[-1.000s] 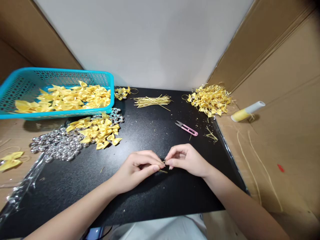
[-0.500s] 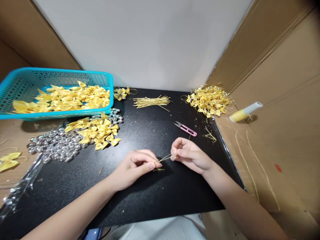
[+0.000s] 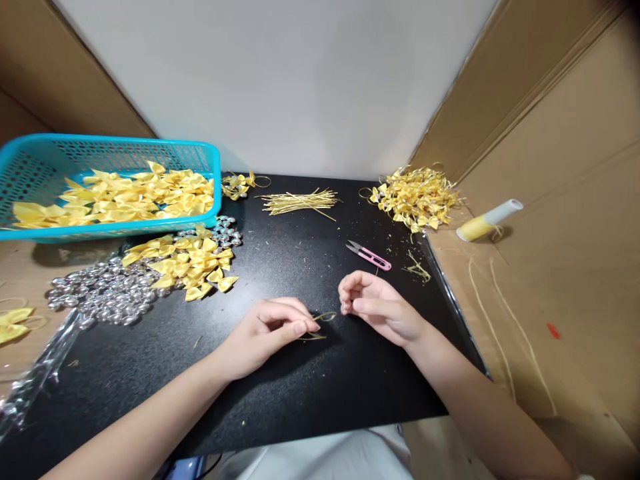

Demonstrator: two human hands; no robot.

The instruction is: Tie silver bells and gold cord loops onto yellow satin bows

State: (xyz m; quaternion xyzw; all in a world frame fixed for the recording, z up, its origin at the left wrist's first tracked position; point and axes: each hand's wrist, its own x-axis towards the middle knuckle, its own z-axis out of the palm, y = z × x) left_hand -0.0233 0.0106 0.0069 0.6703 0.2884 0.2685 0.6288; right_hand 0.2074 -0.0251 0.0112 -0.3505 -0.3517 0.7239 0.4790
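Pinched between the thumb and fingers of my left hand point(image 3: 280, 333) is a thin gold cord point(image 3: 327, 316). Its looped end sticks out to the right, and another end shows below the fingertips. My right hand point(image 3: 375, 303) hovers just right of the loop, apart from it, with curled fingers parted from the thumb and nothing seen between them. Beyond the right hand lies a pair of pink thread snips point(image 3: 369, 255), blades toward the left. A bundle of cut gold cords point(image 3: 300, 202) rests farther back on the black table surface point(image 3: 300, 400).
A turquoise basket point(image 3: 218, 180) of yellow ribbon bows stands at back left. Before it are loose bows point(image 3: 200, 263) and silver beads point(image 3: 115, 290). Finished-looking bow pieces point(image 3: 415, 197) are heaped at back right, near a cord-wound tube point(image 3: 487, 221). Cardboard walls point(image 3: 565, 167) flank the table.
My right hand has let go of the cord and its fingers have loosened. The cord, stretched between both hands before, now hangs slack in a loop from my left hand.
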